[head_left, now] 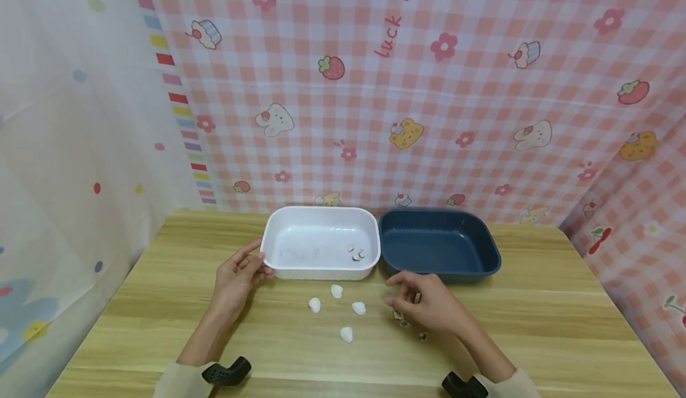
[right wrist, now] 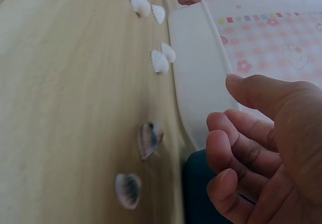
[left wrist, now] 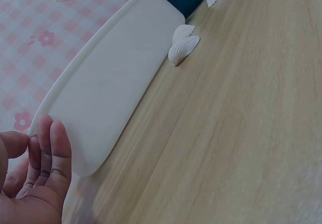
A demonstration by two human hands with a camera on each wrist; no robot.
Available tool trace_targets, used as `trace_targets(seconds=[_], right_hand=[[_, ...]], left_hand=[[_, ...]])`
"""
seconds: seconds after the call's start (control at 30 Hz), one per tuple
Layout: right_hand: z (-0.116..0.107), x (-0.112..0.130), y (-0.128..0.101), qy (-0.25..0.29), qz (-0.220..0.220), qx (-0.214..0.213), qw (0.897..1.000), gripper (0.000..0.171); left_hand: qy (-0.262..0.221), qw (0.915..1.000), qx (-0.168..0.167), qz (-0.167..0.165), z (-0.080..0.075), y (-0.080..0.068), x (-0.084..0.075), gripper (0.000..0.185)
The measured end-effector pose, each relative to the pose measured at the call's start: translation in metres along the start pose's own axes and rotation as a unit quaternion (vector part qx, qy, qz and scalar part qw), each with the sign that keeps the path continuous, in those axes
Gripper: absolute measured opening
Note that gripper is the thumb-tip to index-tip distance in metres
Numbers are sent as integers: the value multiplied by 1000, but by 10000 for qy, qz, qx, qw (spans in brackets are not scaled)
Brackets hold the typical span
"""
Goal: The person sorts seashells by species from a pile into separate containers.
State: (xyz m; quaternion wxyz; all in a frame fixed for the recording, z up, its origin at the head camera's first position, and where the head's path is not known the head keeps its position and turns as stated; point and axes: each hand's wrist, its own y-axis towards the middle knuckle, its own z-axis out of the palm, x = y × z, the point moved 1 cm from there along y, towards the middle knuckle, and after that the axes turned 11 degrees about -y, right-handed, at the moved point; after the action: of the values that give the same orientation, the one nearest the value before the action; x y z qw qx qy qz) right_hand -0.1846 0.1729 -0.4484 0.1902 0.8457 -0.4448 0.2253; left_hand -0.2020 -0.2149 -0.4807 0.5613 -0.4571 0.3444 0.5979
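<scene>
A white basin [head_left: 321, 273] stands at the back of the table, and my left hand [head_left: 236, 279] holds its left rim between thumb and fingers. In the left wrist view the thumb and a fingertip meet at the basin's rim [left wrist: 95, 45]. My right hand [head_left: 429, 302] hovers in front of the dark blue basin [head_left: 439, 274], fingers loosely bent with nothing between them. Under and beside it lie brownish shells [right wrist: 128, 190], partly covered by the hand in the head view. Several white ribbed shells [head_left: 346, 334] lie between the hands. A few small shells [head_left: 356, 256] sit inside the white basin.
Side by side, the two basins stand close to the pink checked cloth [head_left: 343, 112] hanging behind the wooden table [head_left: 300, 362]. A pale dotted cloth [head_left: 80, 148] hangs at the left. Black wrist devices [head_left: 227, 372] are strapped at both sleeves.
</scene>
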Motion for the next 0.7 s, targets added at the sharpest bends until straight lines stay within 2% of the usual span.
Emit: trace_targets(seconds=[0.13,0.47,0.7], right_hand=[[2,-6,-7,2,21,-45,10000,26],[9,-16,-19,-42,423,223,9988,16],[15,-21,-21,24,366,176,9992,14]], left_hand=[[-16,10000,25,-7,1,0,0,44],[63,10000,-26,0,-1,1,2,44],[18,10000,-40,-15,0,0,0,44]])
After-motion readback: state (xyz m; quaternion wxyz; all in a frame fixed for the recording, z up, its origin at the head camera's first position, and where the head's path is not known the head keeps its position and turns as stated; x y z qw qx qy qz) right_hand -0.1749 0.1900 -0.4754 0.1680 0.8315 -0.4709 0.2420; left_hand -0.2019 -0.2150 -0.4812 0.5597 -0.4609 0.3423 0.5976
